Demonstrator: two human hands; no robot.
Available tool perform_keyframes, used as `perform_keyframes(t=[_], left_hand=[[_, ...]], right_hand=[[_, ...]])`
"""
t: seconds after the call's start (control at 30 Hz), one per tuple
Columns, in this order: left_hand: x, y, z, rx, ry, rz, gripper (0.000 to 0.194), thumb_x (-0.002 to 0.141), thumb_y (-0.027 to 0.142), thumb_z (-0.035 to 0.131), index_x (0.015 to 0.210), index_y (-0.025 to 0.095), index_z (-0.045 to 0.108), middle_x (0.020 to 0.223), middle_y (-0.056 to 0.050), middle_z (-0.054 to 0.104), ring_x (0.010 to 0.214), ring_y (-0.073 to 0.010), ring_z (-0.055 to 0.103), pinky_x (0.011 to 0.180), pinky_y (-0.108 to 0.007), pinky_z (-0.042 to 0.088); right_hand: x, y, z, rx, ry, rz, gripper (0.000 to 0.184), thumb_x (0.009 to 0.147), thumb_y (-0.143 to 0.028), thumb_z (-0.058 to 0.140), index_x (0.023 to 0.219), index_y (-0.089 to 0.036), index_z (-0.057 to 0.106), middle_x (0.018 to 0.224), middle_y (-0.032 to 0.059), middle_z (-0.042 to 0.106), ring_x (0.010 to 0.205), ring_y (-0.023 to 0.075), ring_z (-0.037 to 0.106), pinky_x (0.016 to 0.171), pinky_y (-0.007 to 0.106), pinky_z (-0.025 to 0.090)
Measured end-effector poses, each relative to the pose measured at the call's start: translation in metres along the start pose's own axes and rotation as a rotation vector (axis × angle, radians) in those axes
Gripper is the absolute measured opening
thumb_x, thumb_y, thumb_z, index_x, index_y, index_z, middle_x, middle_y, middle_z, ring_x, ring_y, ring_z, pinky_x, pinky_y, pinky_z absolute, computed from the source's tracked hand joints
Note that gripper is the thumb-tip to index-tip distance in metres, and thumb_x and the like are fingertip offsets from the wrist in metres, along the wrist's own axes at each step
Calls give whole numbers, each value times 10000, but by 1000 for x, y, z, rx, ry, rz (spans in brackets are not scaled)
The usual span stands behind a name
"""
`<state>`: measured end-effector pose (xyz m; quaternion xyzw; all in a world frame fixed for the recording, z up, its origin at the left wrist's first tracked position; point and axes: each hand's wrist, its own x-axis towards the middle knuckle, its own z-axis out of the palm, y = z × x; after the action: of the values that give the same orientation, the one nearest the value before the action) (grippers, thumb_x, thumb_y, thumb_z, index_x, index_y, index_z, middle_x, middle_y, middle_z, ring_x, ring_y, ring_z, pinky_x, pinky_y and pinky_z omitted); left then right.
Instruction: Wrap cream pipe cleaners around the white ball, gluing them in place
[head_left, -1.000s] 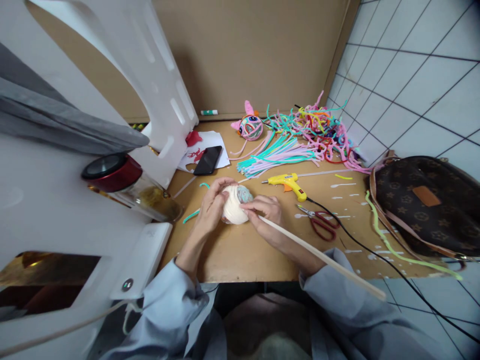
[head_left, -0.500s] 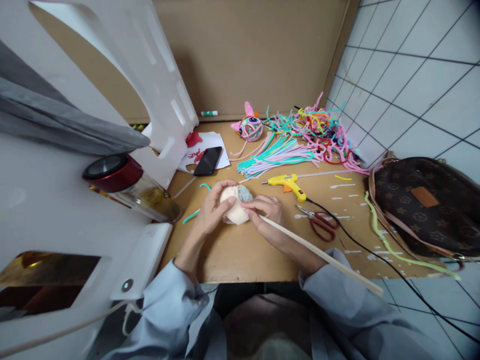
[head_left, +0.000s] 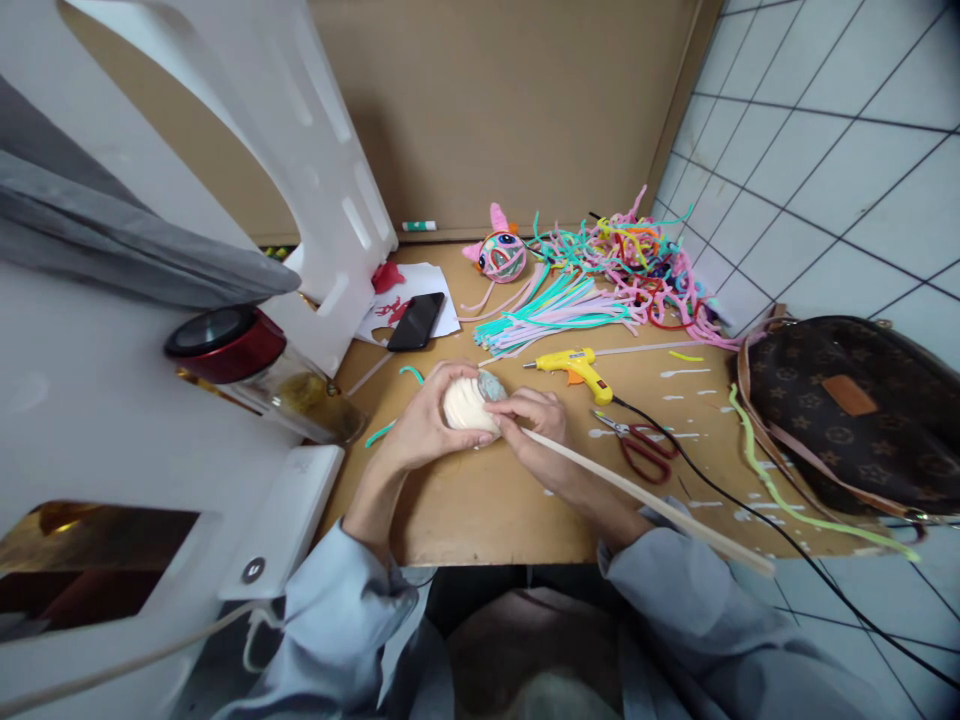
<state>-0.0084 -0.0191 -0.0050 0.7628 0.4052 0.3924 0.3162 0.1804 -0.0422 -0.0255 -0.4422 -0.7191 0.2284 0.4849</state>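
My left hand (head_left: pixel 424 418) is wrapped round a ball (head_left: pixel 468 404) covered mostly in cream fuzzy strips, its thumb along the near side. A grey-blue patch of the ball shows bare at the upper right. With thumb and fingers closed, my right hand (head_left: pixel 534 425) pinches a cream pipe cleaner (head_left: pixel 637 490) against the ball's right side. The strip's long free end slants down to the right above my sleeve. Just beyond the hands lies a yellow hot glue gun (head_left: pixel 574 366), and red-handled scissors (head_left: pixel 641 445) are to the right.
Behind lie a bundle of pastel pipe cleaners (head_left: pixel 559 312), a tangled colourful heap (head_left: pixel 637 250) and a decorated ball with pink ears (head_left: pixel 502 256). A phone (head_left: pixel 417 321) rests on paper. A glass bottle (head_left: pixel 300 385) stands left; a brown handbag (head_left: pixel 862 420) sits right. A black cord (head_left: pixel 720 484) crosses the table.
My left hand has shifted its grip: the thumb has moved from the ball's top down to its near side. My right hand stays at the ball's right side with the pipe cleaner.
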Motion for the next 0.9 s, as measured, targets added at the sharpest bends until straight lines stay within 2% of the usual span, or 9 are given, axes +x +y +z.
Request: perform_keyframes(t=[0.13,0.3,0.73,0.9], left_hand=[[0,1,2,3,32,4,589,628,405,845,1094,204,546,1235,-115,605,1162,-288,595,1040,-439,445],[0,2,2,-3,50,8,556,622,379,842,1064,203,556,1222,-113,618,1158,-282,602,1029,-425,459],[-1,1,3,-105,-3,-40,530,624,364,835,1042,196,556,1249,-123,611,1183,-298,595,1052,-447,447],[-2,0,4,-117,10,-76,665,619,367,844,1170,204,510,1219,-103,610,1119,-274,612,982,-412,496]], right_hand=[[1,-3,-2,15,-12,40,217,763,-87,643,828,-242,781,751,-13,723,709,133,650,741,285,441],[0,-6,-2,26,-10,22,215,759,-81,651,844,-232,778,758,-8,728,700,135,653,741,291,451],[-3,-13,-6,17,-3,62,189,749,-100,645,816,-227,767,716,-13,708,692,138,642,721,286,446],[-2,-12,-5,30,2,67,171,767,-121,643,819,-225,768,732,-8,706,699,137,637,721,283,455]])
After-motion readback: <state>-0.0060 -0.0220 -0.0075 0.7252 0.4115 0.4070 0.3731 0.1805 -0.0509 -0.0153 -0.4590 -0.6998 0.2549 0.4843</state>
